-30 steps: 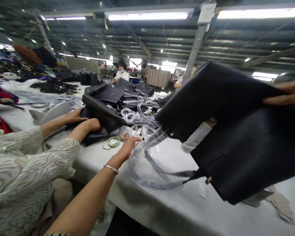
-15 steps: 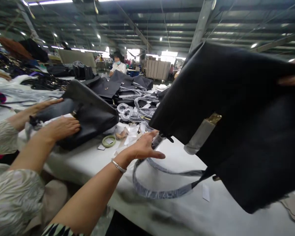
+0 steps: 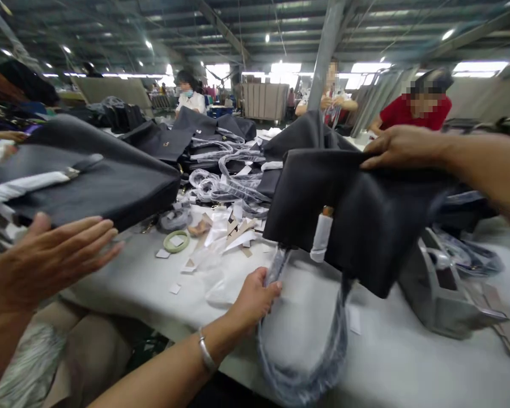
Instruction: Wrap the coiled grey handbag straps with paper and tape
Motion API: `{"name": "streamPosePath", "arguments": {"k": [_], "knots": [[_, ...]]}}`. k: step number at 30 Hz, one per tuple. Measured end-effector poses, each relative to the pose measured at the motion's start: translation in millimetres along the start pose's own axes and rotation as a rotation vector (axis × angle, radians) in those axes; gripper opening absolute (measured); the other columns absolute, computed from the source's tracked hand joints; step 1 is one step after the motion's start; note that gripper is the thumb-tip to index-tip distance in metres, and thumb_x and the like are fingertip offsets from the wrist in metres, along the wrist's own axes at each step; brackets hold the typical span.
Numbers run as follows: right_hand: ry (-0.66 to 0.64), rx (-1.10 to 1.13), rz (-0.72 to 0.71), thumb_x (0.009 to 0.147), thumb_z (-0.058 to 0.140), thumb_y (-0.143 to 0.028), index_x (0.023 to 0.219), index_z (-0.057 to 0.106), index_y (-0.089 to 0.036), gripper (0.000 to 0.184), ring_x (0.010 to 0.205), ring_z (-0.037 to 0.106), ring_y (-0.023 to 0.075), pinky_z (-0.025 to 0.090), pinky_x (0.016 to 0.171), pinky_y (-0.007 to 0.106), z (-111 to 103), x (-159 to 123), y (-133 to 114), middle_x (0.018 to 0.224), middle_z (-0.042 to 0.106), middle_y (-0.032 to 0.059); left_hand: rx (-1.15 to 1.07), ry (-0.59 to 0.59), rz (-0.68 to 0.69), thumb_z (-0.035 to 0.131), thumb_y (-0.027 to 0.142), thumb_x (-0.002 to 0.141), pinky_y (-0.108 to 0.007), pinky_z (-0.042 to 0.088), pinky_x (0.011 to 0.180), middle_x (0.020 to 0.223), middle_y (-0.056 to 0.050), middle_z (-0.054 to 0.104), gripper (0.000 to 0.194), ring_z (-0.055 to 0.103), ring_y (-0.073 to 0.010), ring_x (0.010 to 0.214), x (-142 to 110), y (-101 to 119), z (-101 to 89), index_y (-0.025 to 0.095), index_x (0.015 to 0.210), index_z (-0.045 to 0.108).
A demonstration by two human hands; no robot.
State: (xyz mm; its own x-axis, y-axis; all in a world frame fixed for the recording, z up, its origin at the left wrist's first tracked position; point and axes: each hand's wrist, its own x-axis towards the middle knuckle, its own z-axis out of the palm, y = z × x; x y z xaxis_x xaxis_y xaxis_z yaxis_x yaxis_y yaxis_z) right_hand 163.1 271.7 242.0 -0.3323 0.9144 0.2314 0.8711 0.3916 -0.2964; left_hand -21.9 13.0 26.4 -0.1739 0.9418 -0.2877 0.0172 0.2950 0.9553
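Note:
My right hand (image 3: 402, 148) pinches the upper edge of a black handbag (image 3: 314, 187), holding it over the table with its handle hanging below. A gold clasp and a white-wrapped strap (image 3: 322, 238) show on the bag's front. My left hand (image 3: 257, 297), with a silver bracelet at the wrist, is closed round one side of the plastic-wrapped handle (image 3: 306, 385). At left, a co-worker's hand (image 3: 59, 255) is spread beside another black bag (image 3: 110, 181), which has a white-wrapped strap across it.
A green tape roll (image 3: 176, 242) lies on the white table (image 3: 144, 283) near paper scraps (image 3: 238, 235). Black bags with wrapped handles (image 3: 221, 170) are piled behind. A grey tape dispenser (image 3: 442, 294) stands at right. Across the table are several people, one in red (image 3: 420, 113).
My right hand has come into fuller view as the bag moved left and away from me. My left hand has closed on the handle. The co-worker's bag now lies flatter.

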Motion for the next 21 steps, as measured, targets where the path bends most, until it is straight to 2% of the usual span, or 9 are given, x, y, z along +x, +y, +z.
{"name": "streamPosePath", "arguments": {"k": [3, 5, 8, 11, 13, 14, 15, 18, 21], "knots": [[-0.149, -0.313, -0.097, 0.088, 0.043, -0.036, 0.1, 0.061, 0.008, 0.05, 0.117, 0.052, 0.0181, 0.034, 0.086, 0.03, 58.0, -0.9, 7.6, 0.112, 0.065, 0.0184, 0.634, 0.093, 0.158, 0.055, 0.024, 0.081, -0.034, 0.049, 0.075, 0.087, -0.006, 0.057, 0.025, 0.058, -0.0207, 0.082, 14.4, -15.4, 5.3, 0.016, 0.104, 0.051], [-0.048, -0.305, -0.125, 0.093, 0.037, -0.031, 0.122, 0.05, 0.009, 0.051, 0.131, 0.038, 0.0238, 0.029, 0.095, 0.037, 87.9, -18.5, 6.5, 0.133, 0.048, 0.0271, 0.927, 0.157, 0.342, 0.059, 0.022, 0.08, -0.044, 0.042, 0.096, 0.116, -0.014, 0.055, 0.044, 0.051, -0.029, 0.111, 14.6, -17.4, 3.9, 0.015, 0.122, 0.048], [0.219, -0.257, -0.338, 0.094, 0.04, -0.025, 0.144, 0.03, 0.0, 0.056, 0.142, 0.013, 0.0304, 0.012, 0.107, 0.046, 103.4, -68.7, -5.7, 0.153, 0.022, 0.0218, 0.957, 0.213, 0.581, 0.059, 0.03, 0.084, -0.047, 0.03, 0.109, 0.137, -0.018, 0.042, 0.053, 0.037, -0.0313, 0.128, 1.3, -9.8, -8.8, 0.013, 0.131, 0.044], [0.256, -0.013, -0.602, 0.092, 0.051, -0.034, 0.147, 0.033, -0.015, 0.061, 0.14, 0.025, 0.0273, 0.016, 0.114, 0.039, 101.3, -139.7, -15.3, 0.152, 0.032, 0.0119, 0.83, -0.109, 0.774, 0.054, 0.04, 0.09, -0.043, 0.026, 0.112, 0.132, -0.014, 0.051, 0.045, 0.042, -0.0267, 0.127, -23.5, 5.7, -30.4, 0.016, 0.127, 0.051], [-0.049, 0.181, -0.862, 0.091, 0.051, -0.043, 0.143, 0.038, -0.032, 0.055, 0.133, 0.04, 0.0241, 0.028, 0.113, 0.037, 106.4, -182.2, -7.9, 0.141, 0.048, 0.0037, 0.839, -0.429, 0.781, 0.059, 0.05, 0.087, -0.041, 0.023, 0.113, 0.122, -0.011, 0.06, 0.049, 0.05, -0.0249, 0.118, -40.3, 10.6, -42.3, 0.019, 0.124, 0.055], [-0.113, 0.146, -0.877, 0.089, 0.053, -0.046, 0.142, 0.038, -0.037, 0.055, 0.134, 0.039, 0.0267, 0.027, 0.114, 0.041, 112.0, -195.2, 1.0, 0.142, 0.047, 0.0018, 0.87, -0.541, 0.772, 0.062, 0.054, 0.083, -0.041, 0.023, 0.113, 0.115, -0.01, 0.063, 0.053, 0.054, -0.0244, 0.111, -46.8, 8.9, -45.7, 0.02, 0.122, 0.056], [-0.041, 0.091, -0.778, 0.088, 0.054, -0.046, 0.142, 0.038, -0.035, 0.057, 0.135, 0.037, 0.0295, 0.027, 0.114, 0.046, 118.5, -200.0, 12.5, 0.145, 0.043, 0.0034, 0.909, -0.597, 0.783, 0.063, 0.059, 0.08, -0.041, 0.024, 0.111, 0.108, -0.009, 0.065, 0.055, 0.056, -0.024, 0.104, -51.1, 4.4, -47.2, 0.02, 0.119, 0.058], [0.301, -0.177, -0.347, 0.089, 0.051, -0.047, 0.147, 0.028, -0.016, 0.07, 0.139, 0.026, 0.0357, 0.027, 0.11, 0.054, 129.4, -162.3, 47.7, 0.152, 0.027, 0.0178, 1.046, -0.562, 0.982, 0.057, 0.067, 0.08, -0.043, 0.033, 0.1, 0.08, -0.005, 0.063, 0.052, 0.056, -0.0206, 0.08, -48.6, -19.6, -42.3, 0.017, 0.094, 0.061], [0.326, -0.456, -0.337, 0.083, 0.063, -0.048, 0.147, 0.023, -0.009, 0.085, 0.138, 0.025, 0.0371, 0.024, 0.11, 0.053, 113.8, -83.7, 58.8, 0.148, 0.03, 0.0234, 1.16, -0.488, 1.215, 0.054, 0.065, 0.082, -0.041, 0.04, 0.082, 0.065, 0.0, 0.051, 0.049, 0.047, -0.0166, 0.064, -34.0, -39.2, -31.9, 0.018, 0.072, 0.05]]}}
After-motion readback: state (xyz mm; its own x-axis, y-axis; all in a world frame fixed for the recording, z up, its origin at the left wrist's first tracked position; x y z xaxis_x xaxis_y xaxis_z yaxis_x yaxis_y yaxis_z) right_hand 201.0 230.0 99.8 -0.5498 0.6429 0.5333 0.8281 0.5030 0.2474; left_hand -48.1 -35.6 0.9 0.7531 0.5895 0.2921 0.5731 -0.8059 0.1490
